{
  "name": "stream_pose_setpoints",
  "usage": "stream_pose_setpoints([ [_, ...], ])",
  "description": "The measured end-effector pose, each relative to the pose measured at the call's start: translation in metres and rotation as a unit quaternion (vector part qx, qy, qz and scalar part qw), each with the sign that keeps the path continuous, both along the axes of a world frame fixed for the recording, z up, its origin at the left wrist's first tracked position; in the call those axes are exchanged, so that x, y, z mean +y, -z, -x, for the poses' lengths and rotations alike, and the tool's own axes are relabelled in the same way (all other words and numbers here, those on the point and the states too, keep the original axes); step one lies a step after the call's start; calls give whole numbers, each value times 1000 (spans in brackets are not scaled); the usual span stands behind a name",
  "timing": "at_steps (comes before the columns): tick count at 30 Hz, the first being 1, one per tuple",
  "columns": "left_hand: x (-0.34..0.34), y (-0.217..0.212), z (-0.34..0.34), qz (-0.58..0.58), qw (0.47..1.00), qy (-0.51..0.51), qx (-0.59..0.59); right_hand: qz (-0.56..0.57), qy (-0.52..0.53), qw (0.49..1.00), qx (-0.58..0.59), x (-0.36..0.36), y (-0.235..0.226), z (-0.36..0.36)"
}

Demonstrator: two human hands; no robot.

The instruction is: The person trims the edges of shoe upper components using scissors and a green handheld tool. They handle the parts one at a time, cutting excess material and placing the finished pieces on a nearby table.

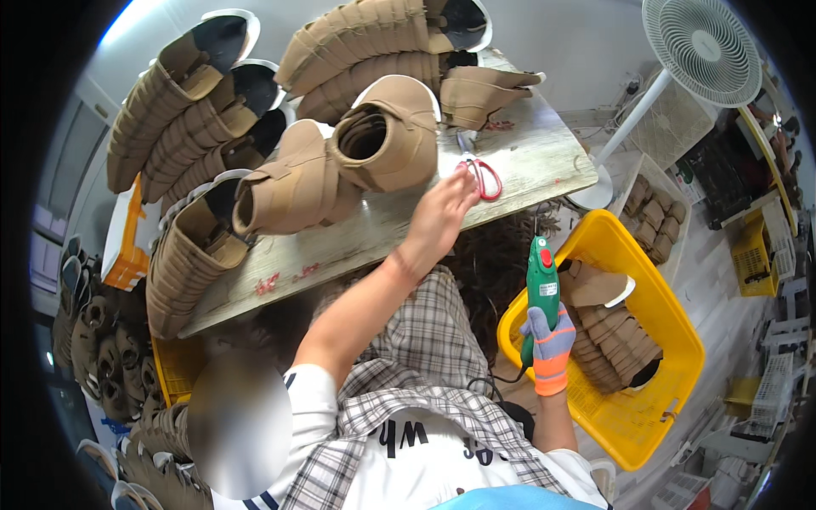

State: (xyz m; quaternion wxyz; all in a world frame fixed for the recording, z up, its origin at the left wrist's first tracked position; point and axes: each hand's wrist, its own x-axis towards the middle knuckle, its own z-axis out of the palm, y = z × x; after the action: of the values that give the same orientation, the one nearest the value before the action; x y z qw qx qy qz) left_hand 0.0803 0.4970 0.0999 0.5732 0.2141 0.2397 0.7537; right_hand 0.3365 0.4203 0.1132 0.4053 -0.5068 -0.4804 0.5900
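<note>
My bare left hand [442, 204] reaches over the table's front edge, its fingers stretched out at the red-handled scissors [487, 180]. The fingertips partly cover one handle loop; whether they touch it I cannot tell. In a grey and orange glove, my right hand [551, 344] is closed around a green corded power tool [544, 285] with a red button, its thin tip pointing up. Just left of the scissors a tan shoe upper [399, 157] stands with its round opening showing. Another tan shoe upper [293, 200] lies beside it.
Nested stacks of tan uppers [357, 42] cover the back and left of the worn table [544, 157]. A yellow basket [680, 374] at my right holds more uppers. A white fan [701, 47] stands at the back right. Several piled uppers [110, 340] sit at the left.
</note>
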Motion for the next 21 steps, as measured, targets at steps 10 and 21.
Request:
stream_pose_setpoints([
  [10,220,39,38,255,926,-158,-229,39,61,997,0,18,36,-33],
  [21,234,28,43,192,945,-96,-247,14,75,997,-11,12,26,-38],
])
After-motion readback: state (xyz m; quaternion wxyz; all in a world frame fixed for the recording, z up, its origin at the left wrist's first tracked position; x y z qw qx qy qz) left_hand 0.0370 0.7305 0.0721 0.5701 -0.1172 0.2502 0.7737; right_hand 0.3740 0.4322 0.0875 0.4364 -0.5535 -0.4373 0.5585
